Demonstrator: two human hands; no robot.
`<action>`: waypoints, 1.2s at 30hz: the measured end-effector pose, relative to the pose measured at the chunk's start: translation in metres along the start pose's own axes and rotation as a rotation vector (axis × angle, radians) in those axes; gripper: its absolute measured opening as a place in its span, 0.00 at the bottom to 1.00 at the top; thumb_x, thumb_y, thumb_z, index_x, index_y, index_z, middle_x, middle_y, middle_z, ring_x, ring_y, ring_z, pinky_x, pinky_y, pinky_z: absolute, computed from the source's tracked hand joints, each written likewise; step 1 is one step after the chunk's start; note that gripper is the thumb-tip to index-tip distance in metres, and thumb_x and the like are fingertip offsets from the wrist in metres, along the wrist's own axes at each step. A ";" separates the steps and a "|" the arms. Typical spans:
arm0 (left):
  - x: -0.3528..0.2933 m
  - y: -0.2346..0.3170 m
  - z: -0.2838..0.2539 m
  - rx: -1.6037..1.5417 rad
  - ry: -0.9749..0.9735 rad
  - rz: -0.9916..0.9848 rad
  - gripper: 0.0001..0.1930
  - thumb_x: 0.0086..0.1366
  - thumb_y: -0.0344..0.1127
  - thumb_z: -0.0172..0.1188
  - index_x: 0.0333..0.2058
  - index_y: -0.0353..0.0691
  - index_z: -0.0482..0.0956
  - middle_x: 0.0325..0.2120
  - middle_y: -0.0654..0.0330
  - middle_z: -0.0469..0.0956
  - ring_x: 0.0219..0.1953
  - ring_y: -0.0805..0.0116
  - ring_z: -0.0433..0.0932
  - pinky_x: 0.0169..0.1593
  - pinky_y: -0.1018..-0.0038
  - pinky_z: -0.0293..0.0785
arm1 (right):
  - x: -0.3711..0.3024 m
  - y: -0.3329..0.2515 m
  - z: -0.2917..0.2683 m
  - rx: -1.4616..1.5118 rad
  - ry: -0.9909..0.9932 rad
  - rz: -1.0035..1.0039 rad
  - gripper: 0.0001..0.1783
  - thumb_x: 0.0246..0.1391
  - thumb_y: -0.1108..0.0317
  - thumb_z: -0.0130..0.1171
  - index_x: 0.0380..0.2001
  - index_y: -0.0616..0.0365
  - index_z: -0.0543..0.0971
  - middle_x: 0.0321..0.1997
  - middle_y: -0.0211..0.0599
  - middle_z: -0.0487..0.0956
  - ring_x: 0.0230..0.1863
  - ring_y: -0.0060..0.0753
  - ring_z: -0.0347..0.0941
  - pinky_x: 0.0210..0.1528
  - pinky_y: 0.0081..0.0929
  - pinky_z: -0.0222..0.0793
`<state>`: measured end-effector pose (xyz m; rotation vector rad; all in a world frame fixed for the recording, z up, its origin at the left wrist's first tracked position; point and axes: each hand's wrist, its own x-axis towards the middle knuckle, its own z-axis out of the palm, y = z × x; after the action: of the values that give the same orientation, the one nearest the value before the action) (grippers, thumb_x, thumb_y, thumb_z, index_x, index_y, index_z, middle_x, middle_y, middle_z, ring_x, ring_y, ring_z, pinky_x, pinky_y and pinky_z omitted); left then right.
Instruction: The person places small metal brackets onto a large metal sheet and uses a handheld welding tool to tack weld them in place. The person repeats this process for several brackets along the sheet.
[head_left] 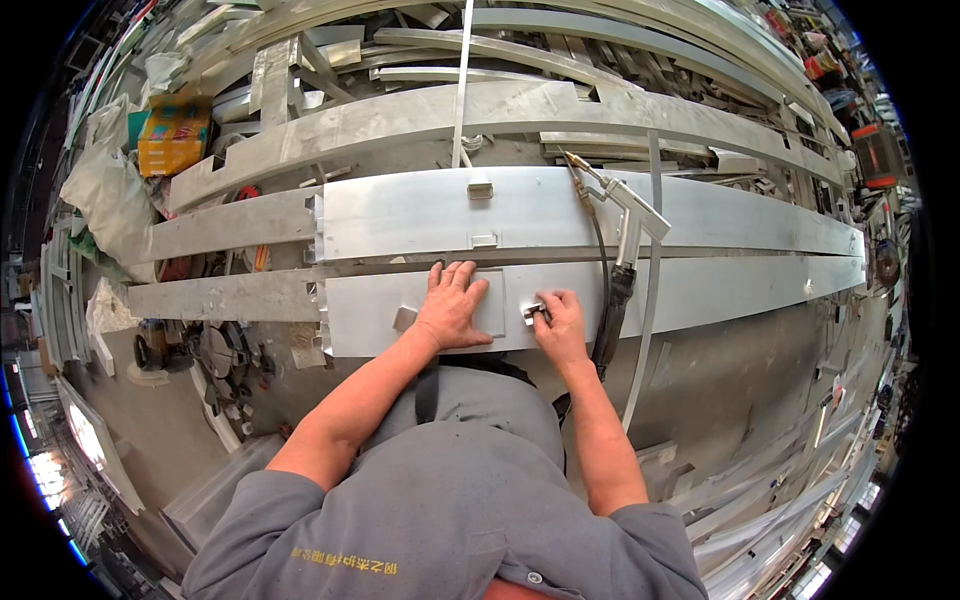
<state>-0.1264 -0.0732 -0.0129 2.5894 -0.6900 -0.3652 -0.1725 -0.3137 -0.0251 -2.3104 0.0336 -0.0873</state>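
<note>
My left hand (pixel 455 308) lies flat with fingers spread on a thin rectangular metal plate (pixel 491 300), which rests on the near silver metal beam (pixel 720 292). My right hand (pixel 562 328) pinches a small bent metal bracket (pixel 531 313) just right of that plate, against the beam's top. Left of my left hand sits another small metal piece (pixel 404 318). Beyond, the far silver beam (pixel 400 212) carries two small brackets, one near its far edge (pixel 480 190) and one near its near edge (pixel 484 241).
A welding torch (pixel 628 225) with a black cable lies across both beams, right of my right hand. A narrow metal strip (pixel 655 210) crosses them beside it. Metal offcuts are heaped beyond a long notched beam (pixel 400 115). A yellow box (pixel 174 135) and white sacks (pixel 110 200) stand left.
</note>
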 end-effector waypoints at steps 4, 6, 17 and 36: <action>0.000 0.001 -0.006 -0.028 -0.012 -0.001 0.48 0.36 0.57 0.78 0.56 0.44 0.71 0.64 0.44 0.61 0.70 0.42 0.55 0.73 0.43 0.45 | 0.000 0.004 -0.009 0.037 -0.129 0.042 0.09 0.47 0.78 0.62 0.35 0.60 0.82 0.40 0.45 0.78 0.43 0.50 0.77 0.46 0.40 0.75; -0.002 -0.001 -0.010 -0.054 0.004 0.022 0.48 0.35 0.56 0.79 0.56 0.45 0.71 0.64 0.44 0.61 0.70 0.42 0.54 0.73 0.44 0.45 | -0.002 0.006 -0.013 0.059 -0.147 0.034 0.09 0.47 0.78 0.62 0.35 0.59 0.81 0.39 0.44 0.78 0.41 0.49 0.77 0.44 0.40 0.76; -0.002 -0.019 -0.003 -0.100 0.004 0.085 0.49 0.33 0.54 0.81 0.56 0.42 0.71 0.64 0.47 0.61 0.69 0.43 0.56 0.73 0.49 0.47 | -0.003 0.009 -0.012 -0.024 -0.136 -0.004 0.09 0.48 0.74 0.65 0.35 0.56 0.81 0.37 0.43 0.78 0.39 0.50 0.78 0.42 0.41 0.76; 0.004 -0.014 -0.009 -0.093 -0.029 0.073 0.43 0.32 0.53 0.82 0.47 0.38 0.75 0.61 0.45 0.63 0.67 0.44 0.58 0.72 0.48 0.49 | 0.012 -0.012 -0.008 0.006 -0.133 -0.069 0.08 0.49 0.74 0.64 0.35 0.55 0.80 0.35 0.40 0.78 0.38 0.48 0.77 0.40 0.42 0.75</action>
<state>-0.1142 -0.0608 -0.0125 2.4687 -0.7571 -0.4031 -0.1613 -0.3121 -0.0105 -2.3064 -0.1142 0.0314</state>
